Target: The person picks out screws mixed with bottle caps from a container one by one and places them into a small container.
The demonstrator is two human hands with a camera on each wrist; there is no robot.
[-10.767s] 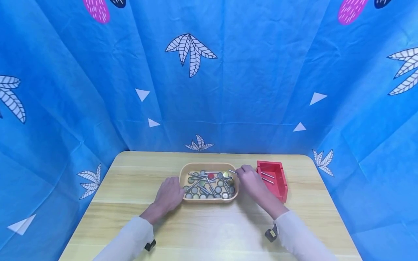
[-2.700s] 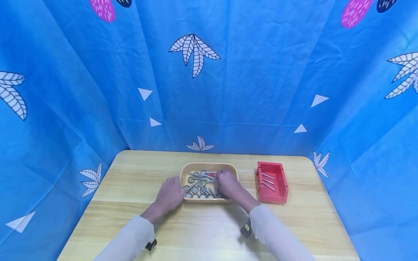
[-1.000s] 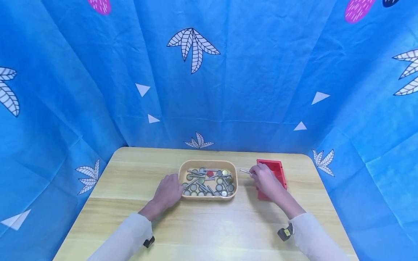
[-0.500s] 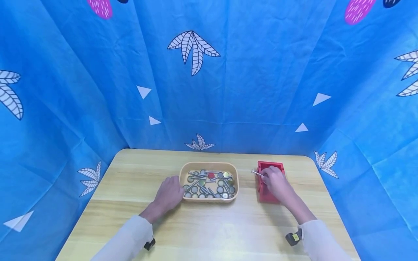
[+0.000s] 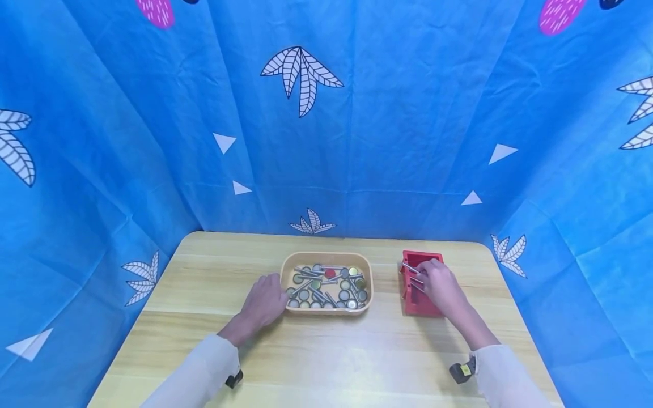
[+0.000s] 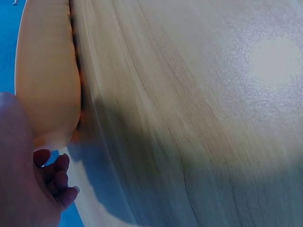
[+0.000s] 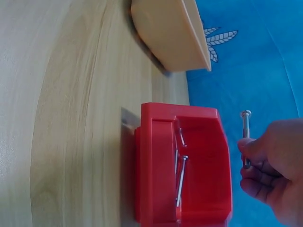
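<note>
My right hand (image 5: 442, 286) pinches a silver bolt (image 7: 245, 124) between thumb and fingers, its flat head sticking out past the fingertips. In the head view it hangs over the red bin (image 5: 422, 309). Inside that bin lie several similar bolts (image 7: 181, 182). At the left end of a beige tray (image 5: 326, 256), my left hand (image 5: 264, 300) grips the rim; in the left wrist view its fingers (image 6: 60, 179) curl by the tray's end. Round metal caps (image 5: 344, 296), one of them red, and loose bolts (image 5: 331, 299) lie mixed in the tray.
Both containers stand on a light wooden table (image 5: 326, 362), the bin to the right of the tray with a gap between them. A blue patterned curtain (image 5: 398, 141) rises behind the table and along both sides.
Earlier the right hand reached into the tray; it has since carried a bolt rightward over the red bin. A third bolt joined two in the bin before that. The left hand stays at the tray.
</note>
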